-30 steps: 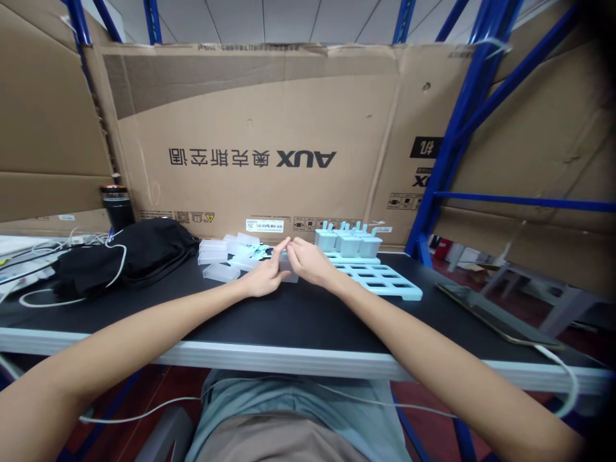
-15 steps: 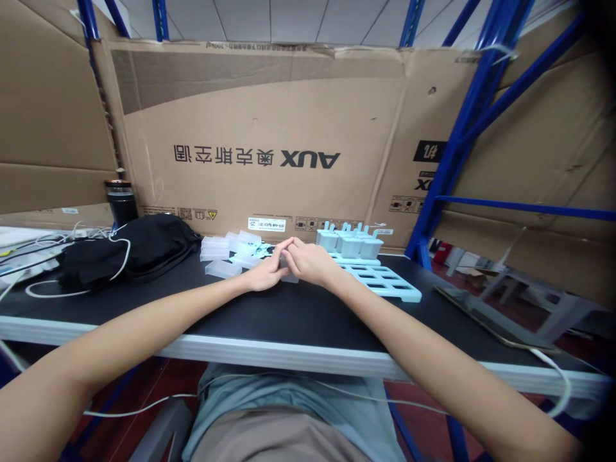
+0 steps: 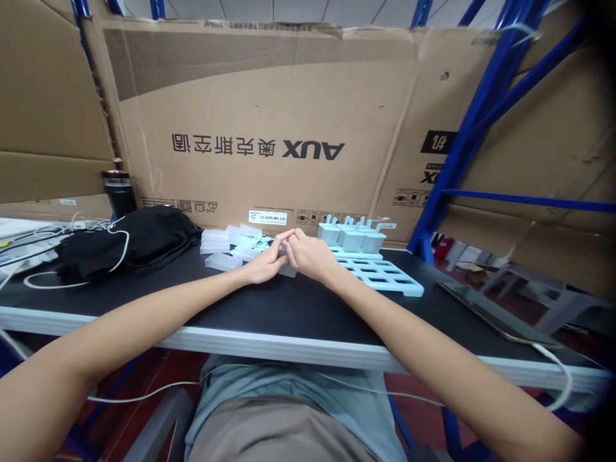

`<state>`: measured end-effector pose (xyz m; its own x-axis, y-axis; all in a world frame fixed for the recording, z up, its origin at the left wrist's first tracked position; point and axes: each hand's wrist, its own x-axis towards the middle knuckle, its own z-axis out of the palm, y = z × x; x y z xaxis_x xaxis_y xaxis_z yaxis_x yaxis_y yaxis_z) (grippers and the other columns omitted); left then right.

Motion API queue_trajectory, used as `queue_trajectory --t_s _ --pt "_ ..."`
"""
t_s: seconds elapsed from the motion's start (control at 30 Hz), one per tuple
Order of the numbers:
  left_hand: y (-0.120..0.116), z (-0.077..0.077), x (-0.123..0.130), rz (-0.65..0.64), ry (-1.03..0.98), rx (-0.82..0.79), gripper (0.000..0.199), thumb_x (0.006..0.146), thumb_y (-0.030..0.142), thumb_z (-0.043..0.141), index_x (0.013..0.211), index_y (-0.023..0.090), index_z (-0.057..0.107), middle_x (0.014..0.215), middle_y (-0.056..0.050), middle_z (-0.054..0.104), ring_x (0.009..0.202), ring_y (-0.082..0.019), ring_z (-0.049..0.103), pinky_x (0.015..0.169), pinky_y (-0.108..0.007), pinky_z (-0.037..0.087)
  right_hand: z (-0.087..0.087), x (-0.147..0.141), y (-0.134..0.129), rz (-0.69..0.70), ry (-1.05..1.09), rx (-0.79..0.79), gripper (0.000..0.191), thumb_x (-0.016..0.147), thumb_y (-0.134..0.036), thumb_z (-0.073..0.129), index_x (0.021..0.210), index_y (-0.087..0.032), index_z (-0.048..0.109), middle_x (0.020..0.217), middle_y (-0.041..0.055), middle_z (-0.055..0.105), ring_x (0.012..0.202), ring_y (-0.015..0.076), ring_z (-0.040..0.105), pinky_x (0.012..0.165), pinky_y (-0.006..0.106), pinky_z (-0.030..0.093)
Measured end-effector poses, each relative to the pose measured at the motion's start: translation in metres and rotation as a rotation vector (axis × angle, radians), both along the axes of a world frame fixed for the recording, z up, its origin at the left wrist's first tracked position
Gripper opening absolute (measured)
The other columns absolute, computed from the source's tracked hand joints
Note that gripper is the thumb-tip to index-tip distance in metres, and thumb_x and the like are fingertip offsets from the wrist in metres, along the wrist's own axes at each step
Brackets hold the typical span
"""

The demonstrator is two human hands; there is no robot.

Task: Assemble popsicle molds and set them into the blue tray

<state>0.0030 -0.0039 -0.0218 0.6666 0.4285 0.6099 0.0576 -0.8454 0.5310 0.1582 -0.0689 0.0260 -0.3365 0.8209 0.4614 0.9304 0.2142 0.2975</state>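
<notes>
Two bare hands, left hand (image 3: pixel 264 265) and right hand (image 3: pixel 310 256), met at frame centre above one translucent cup (image 3: pixel 289 272), partly hidden; how closed each grip was, and on what, was indiscernible. The cup seemed light, stiff, slightly slick, best held by its side walls. Loose translucent cups (image 3: pixel 224 262) lay left of centre; a pale-blue rack (image 3: pixel 412 289) stood right of centre.

translucent plastic mold (image 3: pixel 288 271), mostly hidden, on black tabletop (image 3: pixel 289 314)

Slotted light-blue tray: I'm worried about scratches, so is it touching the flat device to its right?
Apart. The head view shows a strip of black tabletop between the slotted tray and the flat device.
</notes>
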Motion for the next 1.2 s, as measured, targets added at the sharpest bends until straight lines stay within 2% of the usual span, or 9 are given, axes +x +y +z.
queue_trajectory --t_s 0.1,0.17,0.3,0.53,0.7,0.8,0.93,1.07,1.2 --pt "-0.001 0.004 -0.002 0.032 -0.064 0.046 0.052 0.099 0.041 0.038 0.146 0.022 0.026 0.146 -0.014 0.038 0.131 -0.028 0.044 0.110 -0.046 0.034 0.001 0.001 -0.001 -0.011 0.050 0.021 0.054 0.101 -0.040 0.007 0.117 -0.015 0.053 0.115 0.0143 0.058 0.089 0.0233 0.064 0.066 0.030 0.043" --pt "-0.003 0.007 -0.005 0.096 -0.085 0.054 0.045 0.100 0.042 0.034 0.139 0.021 0.036 0.125 -0.011 0.056 0.108 -0.024 0.058 0.098 -0.042 0.043 0.002 0.001 -0.002 -0.009 0.085 0.030 0.053 0.101 -0.041 0.009 0.115 -0.016 0.053 0.112 0.0138 0.059 0.089 0.0235 0.064 0.067 0.030 0.042" --pt "-0.005 0.011 -0.009 0.214 -0.098 0.099 0.038 0.101 0.042 0.030 0.127 0.020 0.046 0.088 -0.003 0.059 0.072 -0.016 0.055 0.076 -0.032 0.046 -0.002 0.001 0.000 0.052 0.176 -0.003 0.047 0.101 -0.042 0.015 0.112 -0.017 0.054 0.110 0.0126 0.062 0.091 0.0239 0.063 0.073 0.031 0.040" --pt "-0.008 0.011 -0.010 0.275 -0.060 0.163 0.034 0.100 0.038 0.031 0.124 0.018 0.045 0.086 -0.003 0.060 0.070 -0.016 0.056 0.073 -0.030 0.044 -0.007 0.009 0.013 0.209 0.478 -0.222 0.043 0.099 -0.049 0.028 0.112 -0.019 0.056 0.091 0.0069 0.070 0.081 0.0204 0.064 0.071 0.027 0.039" --pt "-0.010 0.010 -0.011 0.239 -0.008 0.186 0.036 0.100 0.035 0.030 0.129 0.017 0.042 0.094 -0.006 0.063 0.079 -0.019 0.061 0.079 -0.032 0.044 -0.008 0.012 0.010 0.345 0.610 -0.296 0.038 0.098 -0.045 0.031 0.113 -0.018 0.054 0.106 0.0074 0.068 0.092 0.0188 0.063 0.077 0.026 0.041" --pt "-0.008 0.010 -0.012 0.234 0.001 0.195 0.035 0.100 0.035 0.030 0.128 0.018 0.043 0.104 -0.008 0.063 0.086 -0.020 0.062 0.083 -0.033 0.045 -0.010 0.011 0.008 0.304 0.526 -0.301 0.038 0.099 -0.043 0.028 0.114 -0.017 0.051 0.099 0.0093 0.069 0.084 0.0205 0.063 0.072 0.028 0.041" --pt "-0.004 0.009 -0.013 0.254 0.017 0.189 0.031 0.099 0.035 0.031 0.119 0.018 0.047 0.094 -0.005 0.063 0.079 -0.018 0.060 0.080 -0.032 0.045 -0.014 0.007 0.005 0.178 0.300 -0.240 0.040 0.099 -0.041 0.023 0.118 -0.014 0.048 0.089 0.0124 0.069 0.076 0.0247 0.064 0.066 0.029 0.037" --pt "-0.001 0.014 -0.015 0.269 0.043 0.205 0.028 0.098 0.033 0.032 0.115 0.019 0.049 0.084 -0.001 0.061 0.069 -0.016 0.057 0.072 -0.030 0.043 -0.014 0.008 0.006 0.149 0.273 -0.270 0.047 0.100 -0.045 0.019 0.123 -0.015 0.046 0.093 0.0135 0.070 0.078 0.0254 0.065 0.066 0.029 0.038" --pt "0.006 0.031 -0.023 0.439 -0.110 0.209 0.023 0.097 0.029 0.033 0.110 0.021 0.051 0.066 0.003 0.052 0.057 -0.014 0.050 0.060 -0.028 0.037 -0.008 0.018 0.019 0.218 0.318 -0.322 0.058 0.098 -0.059 0.017 0.131 -0.020 0.045 0.103 0.0110 0.069 0.091 0.0247 0.065 0.073 0.030 0.042"
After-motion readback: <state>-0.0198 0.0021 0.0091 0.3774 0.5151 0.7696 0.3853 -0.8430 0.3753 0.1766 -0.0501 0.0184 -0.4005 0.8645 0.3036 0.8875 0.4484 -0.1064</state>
